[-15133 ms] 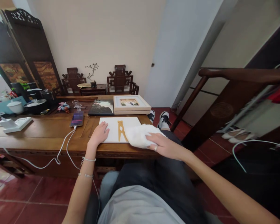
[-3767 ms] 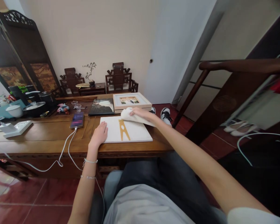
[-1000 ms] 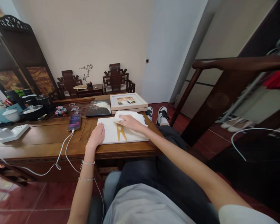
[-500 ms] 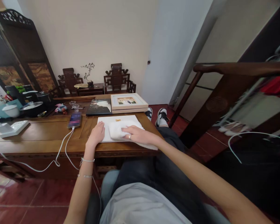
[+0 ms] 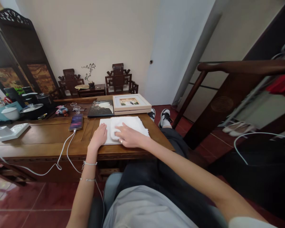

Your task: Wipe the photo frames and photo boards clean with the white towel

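A flat white panel lies on the wooden table near its front edge, mostly covered by a white cloth. My left hand rests on the panel's left edge with its fingers laid out flat. On top of the cloth is my right hand, wearing a ring, its fingers bent and pressed into the bunched left part. The rest of the cloth spreads out to the right, across the panel. What lies under the cloth is hidden.
Behind the panel lie a framed picture and a dark picture board. A phone with a white cable is to the left, beyond it a power strip and a lidded pan. A wooden chair stands at right.
My right hand has moved left and slightly away from me with the cloth. The cloth now covers the small golden-brown patch seen earlier on the panel. My left hand has stayed in place.
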A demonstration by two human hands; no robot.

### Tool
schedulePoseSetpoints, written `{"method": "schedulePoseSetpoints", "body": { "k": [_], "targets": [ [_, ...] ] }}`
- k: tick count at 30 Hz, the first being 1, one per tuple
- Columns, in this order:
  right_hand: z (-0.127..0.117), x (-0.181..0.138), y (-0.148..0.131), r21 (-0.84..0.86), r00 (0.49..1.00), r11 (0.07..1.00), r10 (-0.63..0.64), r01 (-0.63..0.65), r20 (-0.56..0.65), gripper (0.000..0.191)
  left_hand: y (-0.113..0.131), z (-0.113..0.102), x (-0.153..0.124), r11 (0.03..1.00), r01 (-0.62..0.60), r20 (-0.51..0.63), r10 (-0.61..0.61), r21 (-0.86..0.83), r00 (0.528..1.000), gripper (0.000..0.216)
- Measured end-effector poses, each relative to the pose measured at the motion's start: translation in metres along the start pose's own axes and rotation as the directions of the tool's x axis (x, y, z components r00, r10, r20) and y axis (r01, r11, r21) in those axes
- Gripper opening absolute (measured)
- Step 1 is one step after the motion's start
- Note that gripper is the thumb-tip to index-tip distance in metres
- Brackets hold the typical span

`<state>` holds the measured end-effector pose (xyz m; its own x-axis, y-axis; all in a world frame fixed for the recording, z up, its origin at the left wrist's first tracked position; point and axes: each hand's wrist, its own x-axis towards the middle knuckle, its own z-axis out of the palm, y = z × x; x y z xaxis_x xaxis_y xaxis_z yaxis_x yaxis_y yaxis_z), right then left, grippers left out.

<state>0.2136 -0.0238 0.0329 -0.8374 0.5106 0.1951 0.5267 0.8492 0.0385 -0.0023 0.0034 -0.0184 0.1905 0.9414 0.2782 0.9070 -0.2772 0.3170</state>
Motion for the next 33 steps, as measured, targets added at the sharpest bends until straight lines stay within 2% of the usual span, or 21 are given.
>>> {"method": "schedulePoseSetpoints", "body": {
  "k": [4,7,12,16,19,21,24,25,27,28,30,33],
  "targets": [
    [-0.006,-0.04,-0.025,0.07,0.986,0.985,-0.153,0.158,-0.071,0.021,0.003,-0.003,-0.002,1.0,0.008,0.004,-0.008,0.003,1.0,0.047],
    [-0.012,-0.046,-0.022,0.126,0.99,0.982,-0.134,0.139,-0.049,0.018,0.004,-0.005,-0.003,1.0,0.025,0.019,-0.025,-0.005,1.0,0.047],
    [-0.018,-0.001,0.01,0.091,0.992,0.99,0.098,-0.105,0.081,0.024,0.004,-0.006,-0.003,0.998,0.047,0.016,-0.046,-0.034,0.999,0.048],
    [-0.012,0.047,0.031,0.059,0.966,0.965,0.25,-0.254,0.068,0.027,0.005,-0.008,-0.002,0.99,0.045,-0.022,-0.048,-0.135,0.999,0.045],
    [-0.004,0.068,0.025,0.059,0.959,0.957,0.282,-0.283,0.036,0.031,0.007,-0.013,-0.001,0.947,0.054,-0.104,-0.091,-0.318,0.99,0.046],
    [0.001,0.069,0.011,0.062,0.979,0.977,0.202,-0.203,0.02,0.028,0.009,-0.016,0.001,0.872,0.091,-0.17,-0.195,-0.481,0.966,0.051],
    [-0.001,0.051,-0.014,0.102,0.997,0.992,-0.077,0.075,0.016,0.023,0.008,-0.021,0.003,0.703,0.143,-0.193,-0.375,-0.696,0.907,0.06],
    [-0.004,0.041,-0.021,0.126,0.988,0.981,-0.15,0.147,0.022,0.022,0.008,-0.022,0.003,0.655,0.145,-0.18,-0.403,-0.742,0.897,0.062],
    [-0.015,0.021,-0.029,0.177,0.98,0.967,-0.192,0.181,0.047,0.019,0.007,-0.024,0.002,0.619,0.145,-0.156,-0.405,-0.772,0.901,0.066],
    [-0.021,0.011,-0.029,0.198,0.982,0.967,-0.175,0.159,0.066,0.018,0.008,-0.025,0.001,0.639,0.149,-0.148,-0.387,-0.754,0.91,0.066],
    [-0.031,-0.003,-0.024,0.224,0.989,0.971,-0.108,0.084,0.098,0.018,0.009,-0.025,-0.002,0.745,0.176,-0.118,-0.323,-0.644,0.939,0.062],
    [-0.036,-0.007,-0.004,0.213,0.993,0.975,0.03,-0.054,0.114,0.02,0.013,-0.023,-0.007,0.933,0.154,-0.002,-0.163,-0.325,0.987,0.048]
  ]
}}
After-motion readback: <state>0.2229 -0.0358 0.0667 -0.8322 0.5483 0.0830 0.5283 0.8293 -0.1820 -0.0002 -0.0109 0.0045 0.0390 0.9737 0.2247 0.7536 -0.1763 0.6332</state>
